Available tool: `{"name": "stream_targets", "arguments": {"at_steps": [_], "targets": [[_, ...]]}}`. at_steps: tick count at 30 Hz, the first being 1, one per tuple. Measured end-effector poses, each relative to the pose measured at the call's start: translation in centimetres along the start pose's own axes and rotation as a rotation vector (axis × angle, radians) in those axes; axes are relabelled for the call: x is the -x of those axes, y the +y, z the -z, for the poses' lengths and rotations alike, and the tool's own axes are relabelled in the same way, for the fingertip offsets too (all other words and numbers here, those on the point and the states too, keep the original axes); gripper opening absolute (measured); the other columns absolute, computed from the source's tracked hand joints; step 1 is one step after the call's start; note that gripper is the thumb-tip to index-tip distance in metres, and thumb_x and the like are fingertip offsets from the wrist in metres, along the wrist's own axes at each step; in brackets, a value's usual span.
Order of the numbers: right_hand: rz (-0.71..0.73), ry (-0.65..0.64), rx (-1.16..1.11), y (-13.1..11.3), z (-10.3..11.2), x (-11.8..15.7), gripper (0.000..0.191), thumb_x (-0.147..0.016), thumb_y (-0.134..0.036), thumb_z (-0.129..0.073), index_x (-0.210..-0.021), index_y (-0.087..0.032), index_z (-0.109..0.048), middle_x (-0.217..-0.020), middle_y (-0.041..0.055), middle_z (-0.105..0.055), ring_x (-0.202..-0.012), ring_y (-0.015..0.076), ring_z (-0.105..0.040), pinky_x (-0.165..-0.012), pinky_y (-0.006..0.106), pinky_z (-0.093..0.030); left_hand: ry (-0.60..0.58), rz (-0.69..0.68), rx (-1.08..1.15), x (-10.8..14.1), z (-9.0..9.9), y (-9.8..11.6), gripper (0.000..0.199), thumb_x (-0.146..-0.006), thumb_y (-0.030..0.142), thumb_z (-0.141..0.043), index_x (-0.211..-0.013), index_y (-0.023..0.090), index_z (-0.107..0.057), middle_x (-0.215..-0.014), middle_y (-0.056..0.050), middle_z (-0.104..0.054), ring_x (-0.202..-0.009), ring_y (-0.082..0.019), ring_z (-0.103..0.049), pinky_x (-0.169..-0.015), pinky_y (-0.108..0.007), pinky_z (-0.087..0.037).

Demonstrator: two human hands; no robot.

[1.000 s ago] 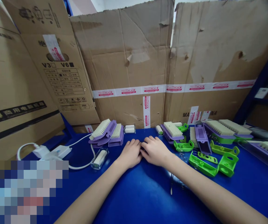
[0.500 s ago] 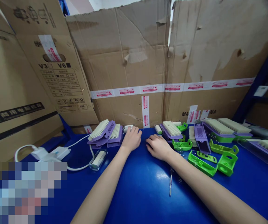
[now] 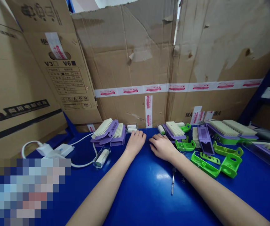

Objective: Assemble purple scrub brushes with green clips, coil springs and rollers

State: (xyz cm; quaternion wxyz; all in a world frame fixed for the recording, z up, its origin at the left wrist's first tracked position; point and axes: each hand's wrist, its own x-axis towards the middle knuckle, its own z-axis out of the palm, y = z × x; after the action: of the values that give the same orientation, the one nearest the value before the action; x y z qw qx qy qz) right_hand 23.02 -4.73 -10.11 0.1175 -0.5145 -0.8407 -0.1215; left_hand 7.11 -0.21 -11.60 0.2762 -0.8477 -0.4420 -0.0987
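My left hand (image 3: 136, 142) rests palm down on the blue table (image 3: 146, 194), fingers stretched forward and nothing held. Just beyond its fingertips lies a clear case with white rollers (image 3: 132, 128). To its left are purple brush heads with cream bristles (image 3: 106, 133), stacked on one another. My right hand (image 3: 162, 147) also lies flat and empty, its fingers slightly spread. Close by on its right are another purple brush head (image 3: 174, 130) and a green plastic bracket (image 3: 185, 145). A screwdriver (image 3: 173, 182) lies below the right wrist, its upper end partly hidden by the forearm.
More green brackets (image 3: 205, 164), a purple holder (image 3: 204, 139), small springs and brush heads (image 3: 223, 128) spread over the right side. At left are a clear case with a white roller (image 3: 102, 158), a white cable and plug (image 3: 45, 149), and a blurred patch. Cardboard (image 3: 125, 62) walls the back.
The whole view has shifted slightly, so things appear a little further right. My left hand has drawn back slightly from the white rollers; my right hand stays nearly still.
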Motion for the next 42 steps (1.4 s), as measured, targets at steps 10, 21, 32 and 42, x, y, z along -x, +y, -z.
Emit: {"name": "stream_targets", "arguments": {"at_steps": [10,21,32,42], "targets": [[-0.284,0.131,0.194,3.1,3.4,0.6,0.03,-0.088,-0.026,-0.036,-0.103,-0.014,-0.059,-0.101,0.0163,-0.058,-0.097,0.0301,-0.05,-0.075,0.037,-0.034,-0.068,-0.017,0.044,0.0,0.5,0.5,0.024,-0.085,0.006,-0.038,-0.099,0.012,-0.056,-0.093,-0.016,-0.058,-0.091,-0.028,-0.052,-0.076,-0.04,-0.036],[-0.659,-0.034,0.007,6.3,2.7,1.0,0.036,-0.084,-0.032,-0.041,-0.114,-0.015,-0.053,-0.107,0.0168,-0.056,-0.092,0.0303,-0.059,-0.065,0.034,-0.044,-0.081,-0.028,-0.018,0.0,0.3,0.4,0.024,-0.085,0.006,-0.039,-0.099,0.011,-0.057,-0.09,-0.015,-0.06,-0.089,-0.027,-0.054,-0.075,-0.039,-0.037],[-0.754,-0.026,-0.153,6.8,1.5,0.4,0.064,-0.083,-0.042,-0.045,-0.137,-0.011,-0.029,-0.102,0.0199,-0.06,-0.092,0.0334,-0.062,-0.073,0.038,-0.045,-0.079,-0.021,-0.029,0.0,0.0,0.5,0.022,-0.084,0.005,-0.041,-0.098,0.01,-0.057,-0.088,-0.015,-0.061,-0.087,-0.028,-0.057,-0.072,-0.038,-0.039],[-0.781,0.47,-0.198,7.0,1.9,0.0,0.058,-0.086,-0.036,-0.04,-0.133,-0.004,-0.034,-0.104,0.0234,-0.053,-0.095,0.0349,-0.056,-0.079,0.046,-0.043,-0.036,-0.004,-0.053,0.0,0.1,0.5,0.03,-0.084,0.006,-0.039,-0.109,0.008,-0.055,-0.09,-0.015,-0.062,-0.087,-0.028,-0.058,-0.072,-0.039,-0.042]]}}
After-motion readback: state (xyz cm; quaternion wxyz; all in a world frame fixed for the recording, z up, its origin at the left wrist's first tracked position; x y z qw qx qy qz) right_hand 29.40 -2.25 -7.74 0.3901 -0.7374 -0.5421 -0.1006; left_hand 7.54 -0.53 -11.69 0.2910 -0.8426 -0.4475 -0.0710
